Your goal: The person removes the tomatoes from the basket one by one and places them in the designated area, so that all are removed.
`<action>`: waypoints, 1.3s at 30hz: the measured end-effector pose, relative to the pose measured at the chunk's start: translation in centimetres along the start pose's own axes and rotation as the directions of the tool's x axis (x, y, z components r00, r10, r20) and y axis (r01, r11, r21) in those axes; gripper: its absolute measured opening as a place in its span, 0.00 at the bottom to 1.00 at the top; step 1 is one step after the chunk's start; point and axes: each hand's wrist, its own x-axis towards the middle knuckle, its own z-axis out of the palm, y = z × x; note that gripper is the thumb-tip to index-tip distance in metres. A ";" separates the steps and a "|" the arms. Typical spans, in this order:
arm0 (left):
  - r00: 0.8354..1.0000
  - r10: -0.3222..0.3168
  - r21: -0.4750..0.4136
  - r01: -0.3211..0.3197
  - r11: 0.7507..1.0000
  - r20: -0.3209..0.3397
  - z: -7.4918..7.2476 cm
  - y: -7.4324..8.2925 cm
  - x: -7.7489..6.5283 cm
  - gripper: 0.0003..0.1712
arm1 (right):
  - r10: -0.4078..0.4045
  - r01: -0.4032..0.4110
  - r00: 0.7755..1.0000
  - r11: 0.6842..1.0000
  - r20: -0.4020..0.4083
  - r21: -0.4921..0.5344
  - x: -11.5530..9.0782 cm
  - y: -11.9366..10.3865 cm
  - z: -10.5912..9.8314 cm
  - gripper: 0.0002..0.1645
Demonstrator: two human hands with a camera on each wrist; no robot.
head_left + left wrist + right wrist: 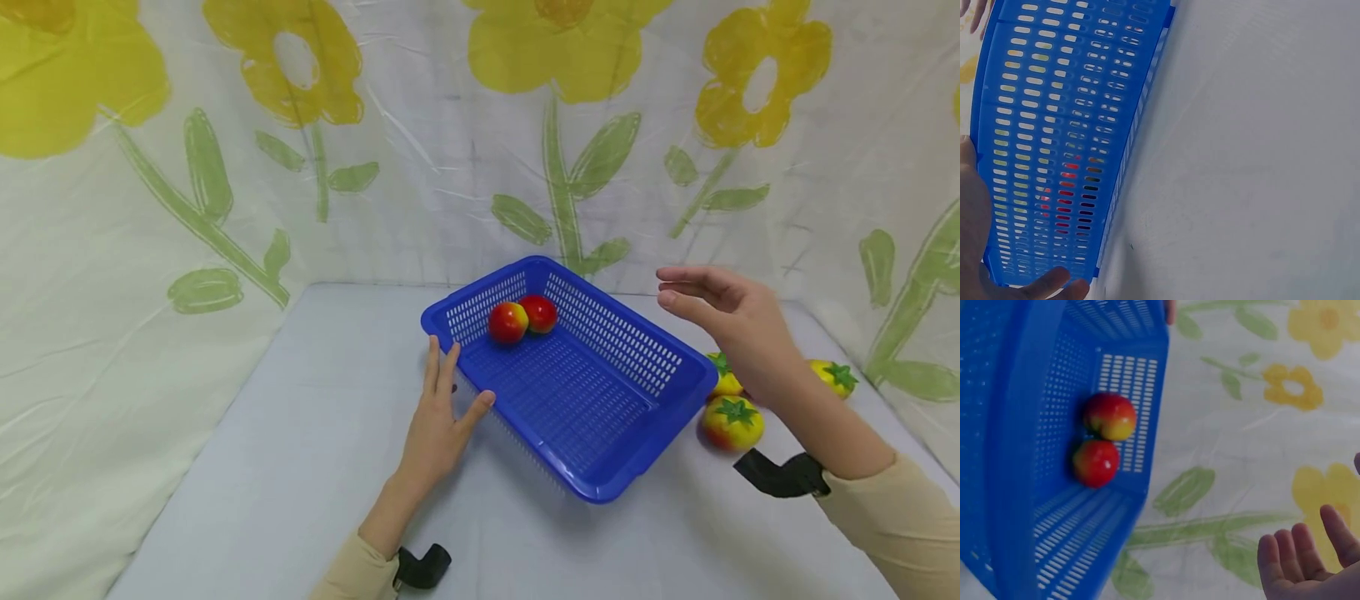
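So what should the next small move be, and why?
I'd probably lower the right grip toward the leaf-topped fruit nearest the camera: that grip hangs empty, the fruit sits outside the blue basket, and the left grip is at the basket's side.

Across the lower part of the frame a smooth, pale grey-white worktop [285, 467] is seen. At its right, round, yellow-and-red fruits with green leafy tops [732, 427] are laid. Whether the blue, perforated plastic basket [570, 392] at centre is supported there cannot be told.

Blue slotted basket [555, 392], seemingly tilted, holds two red-yellow fruits [507, 322].
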 end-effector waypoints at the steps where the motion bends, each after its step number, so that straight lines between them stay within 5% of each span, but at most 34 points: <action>1: 1.000 0.002 0.000 -0.002 1.000 0.000 0.0 0.0 0.0 0.46 | 0.002 -0.002 1.000 1.000 0.012 -0.009 0.4 -0.3 0.2 0.26; 13: 1.000 0.014 0.012 -0.014 1.000 -0.012 0.0 -0.1 0.0 0.46 | -0.044 0.032 0.990 0.995 0.132 0.090 5.5 -1.8 3.3 0.26; 24: 1.000 0.012 0.009 -0.012 1.000 -0.004 -0.1 -0.1 -0.1 0.46 | -0.137 0.121 0.968 0.989 0.209 0.087 9.1 0.3 6.3 0.26; 39: 1.000 0.014 0.029 -0.014 0.999 -0.001 -0.1 -0.2 -0.1 0.46 | -0.035 0.003 0.938 0.996 0.346 0.093 12.7 4.6 10.9 0.29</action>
